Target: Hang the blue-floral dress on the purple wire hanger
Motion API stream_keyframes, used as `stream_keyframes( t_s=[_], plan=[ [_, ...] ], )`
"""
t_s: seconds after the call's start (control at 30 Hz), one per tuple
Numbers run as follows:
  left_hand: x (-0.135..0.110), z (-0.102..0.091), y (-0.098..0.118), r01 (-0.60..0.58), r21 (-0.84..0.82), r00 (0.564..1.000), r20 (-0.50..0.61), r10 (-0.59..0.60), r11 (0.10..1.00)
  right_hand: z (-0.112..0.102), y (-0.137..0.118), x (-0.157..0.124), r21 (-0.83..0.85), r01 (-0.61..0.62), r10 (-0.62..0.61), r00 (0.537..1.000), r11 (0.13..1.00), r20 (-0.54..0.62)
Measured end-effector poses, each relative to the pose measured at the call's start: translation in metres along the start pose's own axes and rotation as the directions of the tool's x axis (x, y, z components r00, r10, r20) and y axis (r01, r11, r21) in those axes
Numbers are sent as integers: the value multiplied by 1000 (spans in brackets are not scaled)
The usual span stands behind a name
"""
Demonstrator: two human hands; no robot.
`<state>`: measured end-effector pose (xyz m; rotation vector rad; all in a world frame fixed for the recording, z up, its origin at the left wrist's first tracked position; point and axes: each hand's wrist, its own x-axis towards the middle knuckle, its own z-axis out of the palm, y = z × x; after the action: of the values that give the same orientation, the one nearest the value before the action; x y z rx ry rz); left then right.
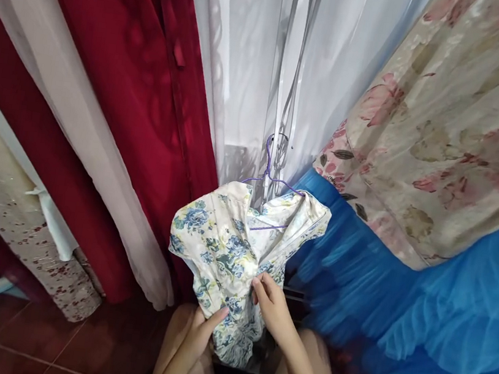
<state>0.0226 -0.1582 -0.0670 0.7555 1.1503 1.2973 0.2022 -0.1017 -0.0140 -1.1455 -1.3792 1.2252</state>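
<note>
Above the person's lap, before a white cloth, a floral blouse sits on a purple hanger, neckline away from the body. Right hand: thumb and fingers pinch the front at the base of the V neckline. Left hand: grips the side edge, thumb on top, other fingers mostly hidden. Red cloth left; blue ruffled fabric right.

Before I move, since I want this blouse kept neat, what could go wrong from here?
The floral blouse could slip off the purple wire hanger if pulled down, since its neckline gapes wide.
A tug from the right hand, pinching the front, might strain the cloth, with the left hand holding it lower down.
The hook sits by the white straps and might snag them; its exact hold is hard to make out.
</note>
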Motion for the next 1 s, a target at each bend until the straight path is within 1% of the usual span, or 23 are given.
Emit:
stream_keyframes(
  t_s=[0.07,0.1,0.13,0.17,0.2,0.23,0.27,0.3,0.33,0.37,0.4,0.43,0.47,0.5,0.53,0.57,0.6,0.67,0.7,0.8,0.87,0.97,1.0],
  plan=[
    [5,1,-2,27,28,998,-53,-26,999,10,-1,5,62,21,-19,999,998,-35],
    [10,0,-3,25,37,997,-79,-22,999,11,-1,4,104,4,2,998,995,-57],
    [17,-4,-3,0,59,993,-120,8,998,10,0,1,148,-26,39,996,989,-80],
    [25,-10,-3,-46,91,981,-182,62,995,7,1,-4,194,-62,83,991,979,-104],
    [34,-17,-1,-105,128,956,-261,136,986,3,3,-9,240,-92,126,983,967,-132],
    [42,-24,1,-175,169,914,-338,223,970,-2,4,-15,281,-112,161,974,953,-158],
    [48,-30,3,-246,204,851,-422,312,948,-7,4,-22,313,-120,183,966,942,-181],
    [52,-32,6,-306,248,785,-480,391,919,-11,5,-27,332,-121,193,962,936,-194],
    [52,-31,9,-353,299,727,-508,461,887,-13,4,-32,338,-114,190,961,934,-201],
    [50,-26,12,-386,350,698,-495,518,854,-14,3,-36,333,-107,181,963,937,-199],
    [44,-18,14,-414,392,707,-430,561,822,-12,1,-38,322,-102,171,966,941,-193],
    [37,-6,15,-440,420,749,-317,582,794,-9,-1,-40,309,-99,161,970,946,-181],
    [29,8,15,-465,431,795,-181,579,773,-4,-3,-41,299,-98,153,975,949,-164],
    [21,22,14,-483,426,833,-47,552,765,1,-5,-41,297,-98,146,979,950,-144],
    [15,34,12,-488,413,855,48,517,769,6,-8,-40,299,-102,143,983,949,-119],
    [10,46,9,-480,401,869,95,485,781,11,-10,-39,302,-114,145,986,947,-83],
    [7,55,6,-462,394,880,98,464,794,13,-12,-38,302,-128,150,987,945,-49],
    [6,65,2,-435,387,893,68,445,813,13,-18,-35,297,-157,167,986,942,-10],
    [6,67,1,-434,390,895,88,437,812,10,-22,-31,304,-161,172,985,939,-10],
    [6,65,5,-466,420,885,214,414,779,-5,-45,-9,384,-126,160,985,915,-58],
    [5,61,11,-482,444,876,244,415,755,-14,-72,16,426,-66,112,990,902,-84],
    [5,54,20,-502,478,863,227,451,721,-19,-121,59,396,72,-41,996,915,-84],
    [6,51,21,-510,488,858,227,461,708,-19,-137,71,413,105,-77,994,905,-83]
  ],
)
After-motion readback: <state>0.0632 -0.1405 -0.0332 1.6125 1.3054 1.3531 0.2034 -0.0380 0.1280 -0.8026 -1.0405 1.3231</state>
